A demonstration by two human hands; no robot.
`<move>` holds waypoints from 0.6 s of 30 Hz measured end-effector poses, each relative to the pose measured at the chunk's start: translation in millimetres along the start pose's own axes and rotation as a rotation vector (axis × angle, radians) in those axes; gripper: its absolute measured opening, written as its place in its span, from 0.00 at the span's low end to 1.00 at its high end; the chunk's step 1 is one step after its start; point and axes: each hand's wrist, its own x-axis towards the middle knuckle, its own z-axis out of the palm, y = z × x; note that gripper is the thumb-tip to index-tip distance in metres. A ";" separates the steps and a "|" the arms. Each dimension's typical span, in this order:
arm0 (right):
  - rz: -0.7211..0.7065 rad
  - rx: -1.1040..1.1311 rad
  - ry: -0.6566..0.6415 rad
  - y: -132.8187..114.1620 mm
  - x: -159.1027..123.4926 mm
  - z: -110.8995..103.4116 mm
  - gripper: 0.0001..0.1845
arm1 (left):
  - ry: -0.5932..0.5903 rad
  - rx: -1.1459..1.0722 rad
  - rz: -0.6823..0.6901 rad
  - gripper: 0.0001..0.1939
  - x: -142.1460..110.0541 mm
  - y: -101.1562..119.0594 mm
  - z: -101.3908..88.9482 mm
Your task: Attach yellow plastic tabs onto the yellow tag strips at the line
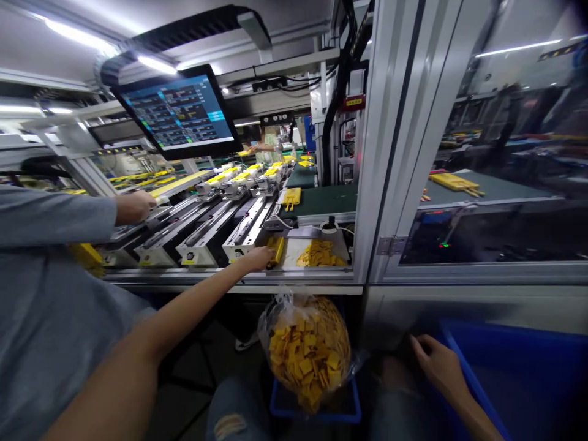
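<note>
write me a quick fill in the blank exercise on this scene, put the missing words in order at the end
1. The left hand is at a yellow stack on the ____ side of the loose yellow pile.
2. The right hand is beside a large bin coloured ____.
3. The clear plastic bag sits ____ (higher/lower) than the loose yellow pile.
4. The monitor is switched ____.

Missing words: left; blue; lower; on

The person wears faded blue-grey denim jeans [248, 395], creased and soft-looking, with a ragged horizontal rip [229, 427] across the left leg, its edges frayed pale. The right leg is dim and blurred, its denim the same greyish blue. Both forearms are bare, as are the left hand [257, 259] and right hand [436, 362].
</note>
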 end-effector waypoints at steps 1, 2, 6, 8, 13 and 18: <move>0.001 -0.002 -0.004 -0.1 0.1 0.0 0.27 | -0.002 0.005 -0.013 0.15 -2.2 5.1 -7.1; 0.000 -0.003 -0.010 -0.3 0.2 0.2 0.27 | 0.004 0.012 -0.031 0.14 -4.9 11.1 -15.9; -0.006 -0.004 -0.018 -1.4 0.2 2.6 0.26 | 0.321 -0.034 -0.099 0.13 -9.4 37.7 -68.3; -0.015 0.003 -0.013 -1.9 0.1 3.3 0.26 | 0.553 -0.073 -0.106 0.14 2.4 46.3 -99.2; -0.024 -0.002 -0.033 -5.7 0.2 1.4 0.26 | 0.448 0.006 -0.212 0.17 73.7 42.9 -151.0; -0.031 -0.002 -0.040 -14.2 -0.5 -3.0 0.26 | 0.329 0.009 -0.274 0.30 122.8 48.5 -154.6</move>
